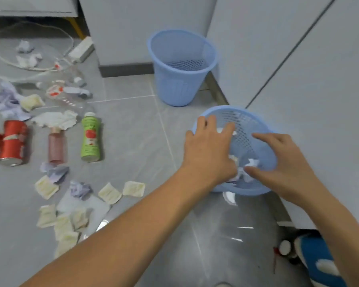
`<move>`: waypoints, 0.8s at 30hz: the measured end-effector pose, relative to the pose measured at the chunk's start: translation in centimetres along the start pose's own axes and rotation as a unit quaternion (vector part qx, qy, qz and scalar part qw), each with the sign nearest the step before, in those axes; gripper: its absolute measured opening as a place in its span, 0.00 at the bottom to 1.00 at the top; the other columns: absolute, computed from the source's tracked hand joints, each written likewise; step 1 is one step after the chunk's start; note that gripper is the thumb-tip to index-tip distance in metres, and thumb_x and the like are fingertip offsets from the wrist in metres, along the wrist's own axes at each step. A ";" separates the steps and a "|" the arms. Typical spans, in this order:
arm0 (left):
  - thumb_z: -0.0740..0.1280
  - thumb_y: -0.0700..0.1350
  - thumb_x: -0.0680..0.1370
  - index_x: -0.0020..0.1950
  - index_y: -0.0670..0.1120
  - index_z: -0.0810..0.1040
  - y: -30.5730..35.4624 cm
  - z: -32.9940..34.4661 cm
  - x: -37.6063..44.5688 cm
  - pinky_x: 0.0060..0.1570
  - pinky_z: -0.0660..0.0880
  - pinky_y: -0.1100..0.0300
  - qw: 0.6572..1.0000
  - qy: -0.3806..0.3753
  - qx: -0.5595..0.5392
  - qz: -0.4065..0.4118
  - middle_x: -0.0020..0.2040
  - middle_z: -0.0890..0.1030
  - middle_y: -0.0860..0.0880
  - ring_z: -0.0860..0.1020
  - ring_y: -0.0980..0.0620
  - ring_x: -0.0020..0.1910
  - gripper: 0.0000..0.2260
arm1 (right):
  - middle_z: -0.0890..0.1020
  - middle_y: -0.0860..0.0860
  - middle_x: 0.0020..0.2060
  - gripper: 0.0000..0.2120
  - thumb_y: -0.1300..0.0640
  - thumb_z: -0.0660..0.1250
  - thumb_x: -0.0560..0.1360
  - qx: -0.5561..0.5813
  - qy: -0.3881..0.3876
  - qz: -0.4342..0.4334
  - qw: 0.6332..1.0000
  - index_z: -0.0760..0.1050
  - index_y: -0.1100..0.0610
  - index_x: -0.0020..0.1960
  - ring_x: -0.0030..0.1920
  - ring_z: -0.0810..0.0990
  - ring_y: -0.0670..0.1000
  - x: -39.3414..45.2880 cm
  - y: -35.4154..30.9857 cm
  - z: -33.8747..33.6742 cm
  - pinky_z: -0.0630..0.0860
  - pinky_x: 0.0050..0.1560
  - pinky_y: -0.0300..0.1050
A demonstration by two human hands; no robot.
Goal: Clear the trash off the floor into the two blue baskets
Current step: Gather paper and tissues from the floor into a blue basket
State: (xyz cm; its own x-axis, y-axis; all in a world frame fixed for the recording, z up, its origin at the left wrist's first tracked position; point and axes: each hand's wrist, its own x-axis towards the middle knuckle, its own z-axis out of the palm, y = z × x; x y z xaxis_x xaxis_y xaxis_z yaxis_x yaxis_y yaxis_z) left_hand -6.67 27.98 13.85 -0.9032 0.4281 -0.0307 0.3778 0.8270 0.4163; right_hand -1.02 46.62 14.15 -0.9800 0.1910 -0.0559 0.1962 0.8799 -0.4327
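Note:
Two blue mesh baskets stand by the grey cabinets: a far basket (174, 90) that looks empty, and a near basket (249, 191) with crumpled white paper (252, 163) inside. My left hand (209, 150) hovers over the near basket's left rim with fingers spread, holding nothing. My right hand (284, 162) reaches over its right side, fingers straight, thumb close to the paper. On the floor to the left lie a red can (13, 141), a pink bottle (56, 146), a green bottle (90, 137), lilac paper wads (81, 189) and several cream sachets (133, 188).
A white power strip (81, 49) with looping cables lies at the back left among more paper scraps. A clear plastic bottle (66, 96) lies above the torn white wrapper (56, 120). A blue and white shoe (319, 259) sits at the bottom right. Grey cabinets (278, 59) border the right.

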 end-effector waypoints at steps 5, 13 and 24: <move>0.67 0.50 0.74 0.63 0.50 0.75 -7.9 1.5 -9.8 0.48 0.73 0.48 0.984 0.156 -0.080 -0.043 0.56 0.75 0.49 0.73 0.45 0.56 0.18 | 0.79 0.55 0.53 0.11 0.55 0.69 0.75 0.145 0.121 -0.173 0.967 0.77 0.48 0.56 0.54 0.79 0.56 -3.1 -10.8 3.9 0.78 0.57 0.48; 0.65 0.70 0.70 0.76 0.59 0.66 -24.9 10.9 -27.7 0.52 0.74 0.46 0.903 0.068 0.014 -0.423 0.68 0.68 0.47 0.70 0.41 0.65 0.36 | 0.62 0.51 0.69 0.39 0.34 0.72 0.69 -0.083 -0.295 -0.187 0.933 0.60 0.39 0.76 0.69 0.65 0.60 -1.9 -17.6 27.0 0.73 0.67 0.55; 0.62 0.77 0.68 0.78 0.62 0.61 -28.7 12.4 -24.7 0.54 0.76 0.46 0.891 0.058 0.010 -0.450 0.74 0.60 0.46 0.64 0.42 0.65 0.41 | 0.66 0.53 0.63 0.30 0.42 0.74 0.71 -0.134 -0.246 -0.330 0.901 0.68 0.44 0.70 0.61 0.67 0.60 -3.8 -19.5 34.1 0.77 0.52 0.51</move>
State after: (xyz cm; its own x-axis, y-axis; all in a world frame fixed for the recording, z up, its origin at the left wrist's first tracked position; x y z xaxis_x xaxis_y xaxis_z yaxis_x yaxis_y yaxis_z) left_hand 7.34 -1.89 -8.58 -0.8567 -0.4516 -0.2494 -0.5079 0.8230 0.2543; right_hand -2.27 13.90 -7.87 -0.7689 -0.5714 -0.2869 -0.4992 0.8168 -0.2890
